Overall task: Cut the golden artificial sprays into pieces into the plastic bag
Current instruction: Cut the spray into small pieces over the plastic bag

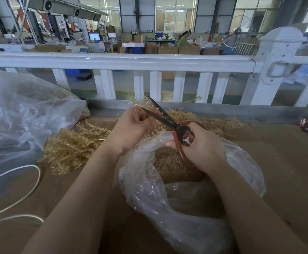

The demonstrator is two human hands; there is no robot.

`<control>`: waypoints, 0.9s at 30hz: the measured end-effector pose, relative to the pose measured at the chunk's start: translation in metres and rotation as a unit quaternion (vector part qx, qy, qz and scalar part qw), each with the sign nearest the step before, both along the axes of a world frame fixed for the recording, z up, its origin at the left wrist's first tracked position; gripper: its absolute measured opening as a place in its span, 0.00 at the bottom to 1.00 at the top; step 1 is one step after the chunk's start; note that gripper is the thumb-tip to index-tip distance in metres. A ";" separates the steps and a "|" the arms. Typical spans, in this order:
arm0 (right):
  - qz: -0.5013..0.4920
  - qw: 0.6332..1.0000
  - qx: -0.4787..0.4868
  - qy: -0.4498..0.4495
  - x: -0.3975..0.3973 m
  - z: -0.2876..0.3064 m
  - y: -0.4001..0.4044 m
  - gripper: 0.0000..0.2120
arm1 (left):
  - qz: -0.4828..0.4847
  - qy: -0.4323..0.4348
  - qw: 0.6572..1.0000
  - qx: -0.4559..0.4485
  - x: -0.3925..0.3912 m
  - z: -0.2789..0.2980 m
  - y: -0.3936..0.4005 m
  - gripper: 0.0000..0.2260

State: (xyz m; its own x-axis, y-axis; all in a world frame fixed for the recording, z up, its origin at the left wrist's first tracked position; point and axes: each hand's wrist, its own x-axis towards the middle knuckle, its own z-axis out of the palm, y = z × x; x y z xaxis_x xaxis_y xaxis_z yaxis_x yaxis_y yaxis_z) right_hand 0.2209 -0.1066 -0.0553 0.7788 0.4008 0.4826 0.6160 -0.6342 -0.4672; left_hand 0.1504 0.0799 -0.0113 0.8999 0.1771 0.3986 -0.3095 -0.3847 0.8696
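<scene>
Left hand (131, 128) grips a spray (149, 133), right hand (202, 145) grips scissors (165, 117) over the piece-filled plastic bag (167, 197).

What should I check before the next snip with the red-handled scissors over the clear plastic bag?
1. Blades open around the spray: ok. The dark blades of the red-handled scissors are spread, with the golden artificial spray between them.
2. Spray held firmly: ok. The left hand pinches it near the cut.
3. Fingers out of the blade path: cannot tell. The left fingertips sit very close to the lower blade.
4. Scissor grip: ok. The right hand is through the handle loops.
5. Catch below: ok. The clear plastic bag lies open under the hands, cut pieces already inside.
6. Supply: ok. The pile of uncut golden sprays remains on the table.
</scene>
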 end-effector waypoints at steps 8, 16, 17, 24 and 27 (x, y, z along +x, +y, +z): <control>-0.008 1.000 -0.003 -0.009 0.000 0.000 -0.001 0.33 | -0.002 -0.011 1.000 -0.017 0.001 0.001 0.001 0.15; -0.015 1.000 -0.004 -0.024 -0.002 0.000 0.000 0.33 | -0.034 0.001 0.999 -0.011 0.001 0.000 0.004 0.12; -0.015 1.000 -0.005 -0.024 -0.002 0.000 0.001 0.33 | -0.034 0.001 0.999 -0.011 0.001 0.001 0.004 0.12; -0.004 1.000 -0.007 -0.025 -0.001 -0.001 0.000 0.37 | -0.050 0.003 0.999 -0.017 -0.002 0.003 0.007 0.14; 0.002 1.000 -0.005 -0.022 -0.001 -0.001 -0.001 0.39 | -0.054 0.007 0.998 -0.020 -0.002 0.003 0.009 0.13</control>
State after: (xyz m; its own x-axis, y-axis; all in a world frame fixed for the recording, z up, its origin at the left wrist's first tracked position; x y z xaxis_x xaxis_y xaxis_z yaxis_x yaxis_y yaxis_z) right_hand 0.2196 -0.1072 -0.0559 0.7551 0.4098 0.5118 0.6387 -0.6360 -0.4331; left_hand 0.1481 0.0891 -0.0086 0.9200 0.0932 0.3807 -0.3354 -0.3152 0.8878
